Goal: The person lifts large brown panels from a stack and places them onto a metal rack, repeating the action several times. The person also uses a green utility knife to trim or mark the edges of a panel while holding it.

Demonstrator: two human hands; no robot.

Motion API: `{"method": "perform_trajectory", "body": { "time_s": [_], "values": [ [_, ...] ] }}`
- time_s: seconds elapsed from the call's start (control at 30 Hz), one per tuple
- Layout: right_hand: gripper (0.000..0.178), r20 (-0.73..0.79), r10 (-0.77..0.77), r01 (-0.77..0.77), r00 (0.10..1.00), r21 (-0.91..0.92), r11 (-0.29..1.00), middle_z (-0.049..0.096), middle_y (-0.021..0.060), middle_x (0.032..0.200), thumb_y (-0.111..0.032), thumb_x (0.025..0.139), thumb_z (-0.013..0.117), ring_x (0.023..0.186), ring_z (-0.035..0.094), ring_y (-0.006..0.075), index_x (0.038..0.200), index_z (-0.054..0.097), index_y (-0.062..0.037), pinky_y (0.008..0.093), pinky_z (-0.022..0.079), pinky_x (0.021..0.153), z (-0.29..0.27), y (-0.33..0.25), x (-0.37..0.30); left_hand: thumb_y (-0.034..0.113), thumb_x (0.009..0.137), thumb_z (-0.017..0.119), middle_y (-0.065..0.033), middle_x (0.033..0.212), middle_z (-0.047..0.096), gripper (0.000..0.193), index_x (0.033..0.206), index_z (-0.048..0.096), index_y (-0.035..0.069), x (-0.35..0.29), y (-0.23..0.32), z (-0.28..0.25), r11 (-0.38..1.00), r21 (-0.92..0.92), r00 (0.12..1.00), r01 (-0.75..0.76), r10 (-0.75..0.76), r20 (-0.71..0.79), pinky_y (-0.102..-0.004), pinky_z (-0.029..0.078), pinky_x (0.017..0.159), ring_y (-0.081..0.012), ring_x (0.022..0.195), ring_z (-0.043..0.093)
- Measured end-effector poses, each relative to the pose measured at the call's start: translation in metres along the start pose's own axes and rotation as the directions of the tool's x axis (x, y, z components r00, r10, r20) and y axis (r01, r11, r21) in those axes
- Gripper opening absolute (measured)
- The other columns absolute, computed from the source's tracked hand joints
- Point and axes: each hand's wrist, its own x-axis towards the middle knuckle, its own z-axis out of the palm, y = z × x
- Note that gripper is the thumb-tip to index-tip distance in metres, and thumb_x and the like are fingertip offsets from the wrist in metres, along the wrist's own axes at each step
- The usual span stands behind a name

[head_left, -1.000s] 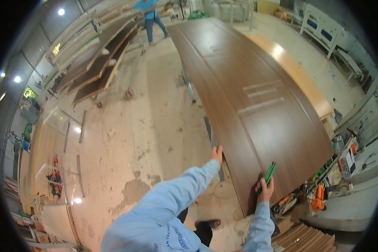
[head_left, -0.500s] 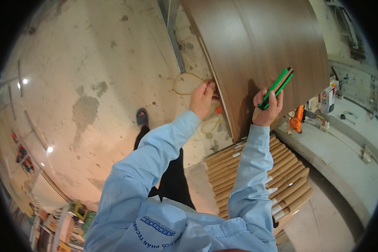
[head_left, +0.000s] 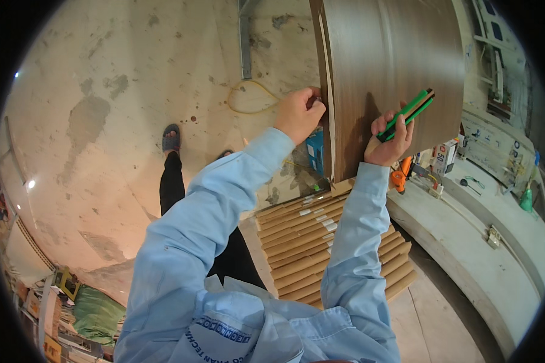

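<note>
A wide brown wood-grain panel [head_left: 399, 48] lies in front of me, with a pale line running along its left edge. Against that edge my left hand [head_left: 298, 115] is closed, thumb and fingers pinched together; whatever they may hold is hidden. My right hand [head_left: 393, 138] is wrapped round a long, slim green-and-black hand tool [head_left: 409, 115]. The tool tilts up to the right above the panel's face, and a dark shadow falls beside it.
Brown cardboard tubes [head_left: 303, 242] lie side by side below the panel. A blue box [head_left: 315, 150] shows by its left edge. To the right, an orange tool [head_left: 399, 176] rests near a pale bench [head_left: 454, 224]. A yellow cord [head_left: 231, 100] loops on the stained floor.
The view has shifted, and the panel now stands straighter in it. My left hand has turned, still pinched at the panel's edge. The green-and-black tool stays in my right hand.
</note>
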Motion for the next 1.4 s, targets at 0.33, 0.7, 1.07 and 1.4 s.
{"method": "perform_trajectory", "body": {
  "time_s": [0.33,0.7,1.07,1.4],
  "values": [
    [0.031,0.019,-0.009,0.009,1.0,-0.009,1.0,0.053,0.0086,0.078,-0.011,0.092,0.055,0.057,0.048,0.0143,0.121,0.051,-0.0002,0.0287,0.038,0.048,0.001,0.0,0.0,0.009,0.092,0.06,-0.0091,0.1,0.068,0.042,0.129,0.049,-0.006,-0.028,0.003,-0.001,0.968,-0.177,0.962,0.18,-0.135,0.236,-0.0275,0.054,0.073,-0.0114,0.085,0.063],
    [0.031,0.027,-0.019,0.019,0.999,-0.019,1.0,0.054,0.0084,0.078,-0.011,0.091,0.055,0.057,0.048,0.0138,0.12,0.052,0.0008,0.0279,0.039,0.048,0.004,-0.001,0.0,0.013,0.084,0.069,-0.0146,0.093,0.069,0.037,0.114,0.056,-0.005,-0.075,-0.013,0.035,0.975,-0.188,0.991,0.116,-0.127,-0.042,-0.0289,0.054,0.073,-0.017,0.082,0.067],
    [0.031,-0.031,-0.006,0.008,1.0,0.052,0.999,0.053,0.0059,0.076,-0.009,0.092,0.056,0.055,0.047,0.0118,0.121,0.052,0.0006,0.0266,0.037,0.046,0.005,-0.003,-0.001,0.012,0.087,0.065,-0.0102,0.088,0.071,0.035,0.117,0.056,-0.004,-0.068,-0.026,0.034,0.967,-0.207,0.989,0.149,-0.15,0.01,-0.0284,0.053,0.069,-0.0128,0.08,0.067],
    [0.026,-0.094,0.007,-0.005,0.996,0.021,1.0,0.054,0.0035,0.072,-0.01,0.091,0.057,0.052,0.048,0.0106,0.115,0.055,-0.0014,0.0263,0.038,0.044,0.017,-0.009,-0.003,0.01,0.082,0.063,-0.0115,0.08,0.067,0.027,0.105,0.059,-0.003,-0.069,-0.001,0.039,0.973,0.207,0.984,0.097,-0.063,-0.165,-0.0296,0.051,0.065,-0.0158,0.072,0.064]
  ]
}}
